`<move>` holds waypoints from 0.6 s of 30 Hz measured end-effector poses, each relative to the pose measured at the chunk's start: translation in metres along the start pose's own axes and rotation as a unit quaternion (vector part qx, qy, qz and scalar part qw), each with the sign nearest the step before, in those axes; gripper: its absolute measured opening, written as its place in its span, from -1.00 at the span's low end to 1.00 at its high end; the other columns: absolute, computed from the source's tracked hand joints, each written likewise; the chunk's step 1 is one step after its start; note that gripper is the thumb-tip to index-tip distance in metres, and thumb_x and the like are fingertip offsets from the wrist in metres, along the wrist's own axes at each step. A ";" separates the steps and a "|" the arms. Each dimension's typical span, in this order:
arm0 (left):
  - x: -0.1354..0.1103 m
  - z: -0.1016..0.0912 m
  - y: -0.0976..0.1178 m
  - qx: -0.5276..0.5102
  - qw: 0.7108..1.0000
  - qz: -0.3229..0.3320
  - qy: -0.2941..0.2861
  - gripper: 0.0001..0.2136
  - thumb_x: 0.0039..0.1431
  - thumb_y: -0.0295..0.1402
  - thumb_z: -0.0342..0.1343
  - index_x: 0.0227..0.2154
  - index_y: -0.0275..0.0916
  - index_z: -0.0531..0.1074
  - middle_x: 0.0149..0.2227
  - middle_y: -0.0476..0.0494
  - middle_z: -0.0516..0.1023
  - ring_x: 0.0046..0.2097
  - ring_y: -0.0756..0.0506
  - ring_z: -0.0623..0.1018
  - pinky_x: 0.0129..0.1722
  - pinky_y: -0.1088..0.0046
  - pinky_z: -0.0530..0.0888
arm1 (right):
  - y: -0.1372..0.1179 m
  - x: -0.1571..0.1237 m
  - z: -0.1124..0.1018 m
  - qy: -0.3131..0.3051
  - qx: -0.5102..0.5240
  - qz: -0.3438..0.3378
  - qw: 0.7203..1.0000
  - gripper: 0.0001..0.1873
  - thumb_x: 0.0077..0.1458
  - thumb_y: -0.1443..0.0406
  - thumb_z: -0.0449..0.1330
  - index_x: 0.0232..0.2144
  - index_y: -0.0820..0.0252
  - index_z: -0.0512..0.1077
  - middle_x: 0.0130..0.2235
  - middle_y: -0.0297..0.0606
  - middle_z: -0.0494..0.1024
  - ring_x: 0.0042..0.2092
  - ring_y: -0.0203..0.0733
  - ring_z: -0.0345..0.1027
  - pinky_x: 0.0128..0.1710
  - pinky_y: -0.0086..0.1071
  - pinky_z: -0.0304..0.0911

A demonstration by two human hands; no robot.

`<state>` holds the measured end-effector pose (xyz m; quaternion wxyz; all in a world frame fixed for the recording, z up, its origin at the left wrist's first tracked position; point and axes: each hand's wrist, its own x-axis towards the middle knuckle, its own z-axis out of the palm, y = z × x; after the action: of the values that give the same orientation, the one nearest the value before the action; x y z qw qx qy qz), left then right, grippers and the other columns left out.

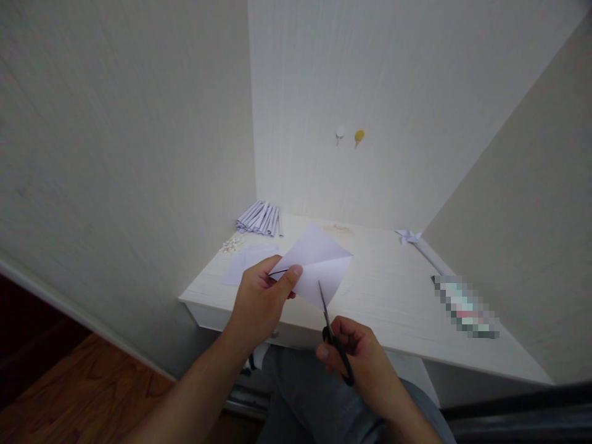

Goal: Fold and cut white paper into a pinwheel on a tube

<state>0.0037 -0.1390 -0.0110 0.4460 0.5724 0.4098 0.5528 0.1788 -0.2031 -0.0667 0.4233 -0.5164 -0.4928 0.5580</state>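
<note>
My left hand (261, 302) pinches a folded white sheet of paper (319, 262) by its left corner and holds it up above the front edge of the white desk (393, 296). My right hand (358, 357) grips black-handled scissors (333, 336), fingers through the loops. The scissor blades point up and their tip meets the paper's lower edge. Both hands hover in front of the desk, over my lap.
A bundle of rolled paper strips (259, 219) lies at the desk's back left, with small paper scraps (232, 245) and a flat sheet (247, 262) nearby. A long paper roll (423, 250) and a blurred object (465, 305) lie at the right. Two hooks (349, 136) stick on the back wall.
</note>
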 end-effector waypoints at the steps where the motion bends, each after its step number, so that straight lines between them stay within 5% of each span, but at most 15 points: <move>1: 0.000 0.000 0.000 0.002 1.000 -0.001 -0.001 -0.79 0.14 -0.22 0.23 -0.48 -0.26 0.51 -0.55 0.02 0.46 -0.50 0.01 0.45 -0.51 0.54 0.44 | 0.000 0.000 0.000 -0.002 -0.002 0.001 1.000 -0.51 -0.21 0.07 0.44 -0.60 0.11 0.20 -0.67 -0.52 0.26 -0.61 -0.41 0.01 -0.60 -0.48 -0.11; 18: -0.001 0.000 -0.005 -0.013 1.000 -0.007 -0.008 -0.77 0.15 -0.20 0.24 -0.47 -0.26 0.51 -0.54 0.02 0.45 -0.48 0.01 0.44 -0.49 0.55 0.44 | -0.007 -0.001 0.003 0.011 -0.005 0.001 1.000 -0.50 -0.24 0.01 0.44 -0.63 0.11 0.21 -0.69 -0.48 0.30 -0.59 -0.37 0.06 -0.59 -0.46 -0.05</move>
<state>0.0038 -0.1384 -0.0160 0.4607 0.5677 0.4029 0.5505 0.1758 -0.2028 -0.0595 0.4249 -0.5252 -0.4904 0.5506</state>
